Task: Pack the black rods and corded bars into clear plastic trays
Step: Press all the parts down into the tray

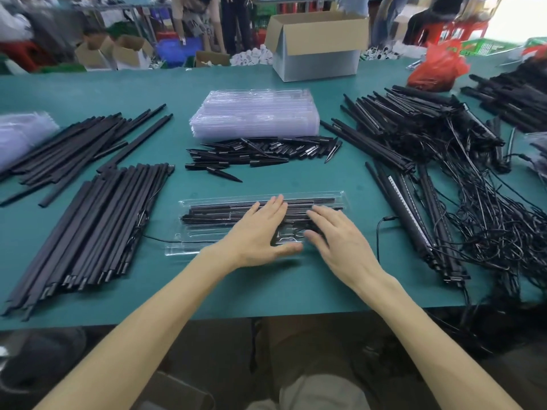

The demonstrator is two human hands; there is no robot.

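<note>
Now left hand (260,229), right hand (340,241) open, touching filled tray (189,235).

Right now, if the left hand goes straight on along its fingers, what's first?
The left hand would cross the clear tray's far rim, then likely meet the pile of short black pieces; depth unclear.
</note>
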